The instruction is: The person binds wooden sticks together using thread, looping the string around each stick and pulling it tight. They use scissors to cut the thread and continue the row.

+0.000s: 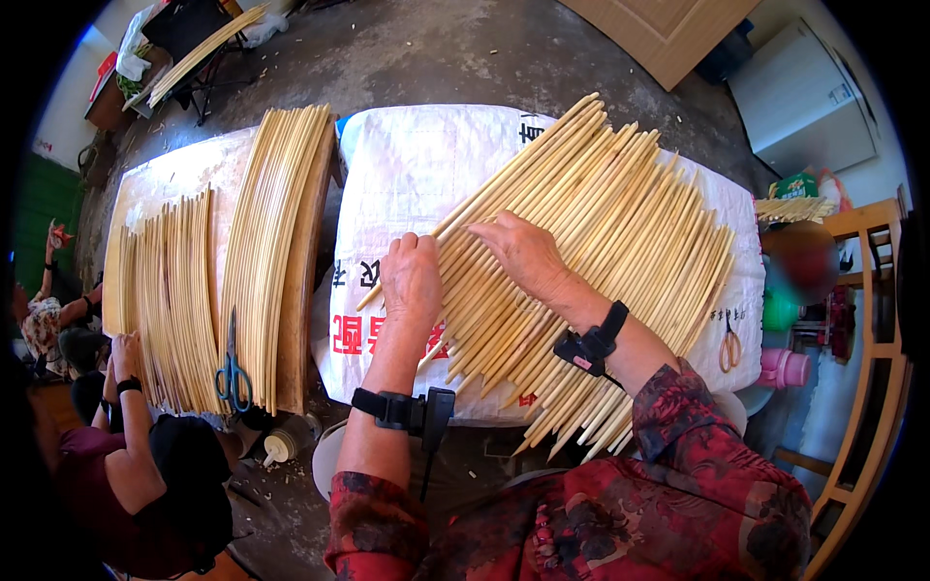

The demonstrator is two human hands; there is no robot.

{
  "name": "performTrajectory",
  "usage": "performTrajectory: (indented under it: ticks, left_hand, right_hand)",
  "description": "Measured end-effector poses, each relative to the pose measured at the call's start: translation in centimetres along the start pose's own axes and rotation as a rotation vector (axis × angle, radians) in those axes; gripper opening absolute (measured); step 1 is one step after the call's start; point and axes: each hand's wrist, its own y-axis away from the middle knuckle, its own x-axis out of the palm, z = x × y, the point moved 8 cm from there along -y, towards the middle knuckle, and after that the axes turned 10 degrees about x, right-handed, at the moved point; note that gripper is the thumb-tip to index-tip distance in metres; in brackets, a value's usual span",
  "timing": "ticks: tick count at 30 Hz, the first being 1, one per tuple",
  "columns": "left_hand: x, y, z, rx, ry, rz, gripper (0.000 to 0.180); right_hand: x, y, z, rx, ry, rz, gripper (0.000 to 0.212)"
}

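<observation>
A broad layer of long, pale peeled sticks [591,232] lies slantwise over a white woven sack [407,155] spread on a table before me. My left hand [412,278] is closed around one stick at the left border of the layer, and the stick's lower end [367,299] juts out past it. Just to its right, my right hand [528,254] lies over the upper left sticks with its fingers reaching toward the left hand. Its lower fingers are partly hidden. Both wrists wear black straps with small devices. Orange-handled scissors [728,351] rest on the sack, right of the sticks.
On the wooden table [145,174] at left are two groups of similar sticks [271,223] and blue-handled scissors [232,378]. Another person's hand [124,358] touches that table's near left edge. A wooden chair [857,387] and pink container [783,369] stand at right.
</observation>
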Motion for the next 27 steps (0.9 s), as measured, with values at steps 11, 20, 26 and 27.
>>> performTrajectory:
  ticks: [11,20,26,27]
  left_hand:
    - [-0.13,0.03,-0.11,-0.012,0.005,-0.014,0.004]
    - [-0.05,0.10,-0.44,0.022,-0.027,0.008,0.006]
    - [-0.25,0.06,-0.82,0.060,0.022,-0.035,0.007]
    - [-0.31,0.16,-0.84,0.066,0.020,-0.038,0.007]
  right_hand:
    - [0.00,-0.16,0.11,-0.005,-0.019,0.042,0.022]
    - [-0.09,-0.16,0.56,-0.015,-0.015,0.038,0.021]
    - [0.15,-0.01,0.62,-0.037,-0.054,-0.013,0.020]
    - [0.24,-0.12,0.61,-0.035,-0.076,-0.014,0.020]
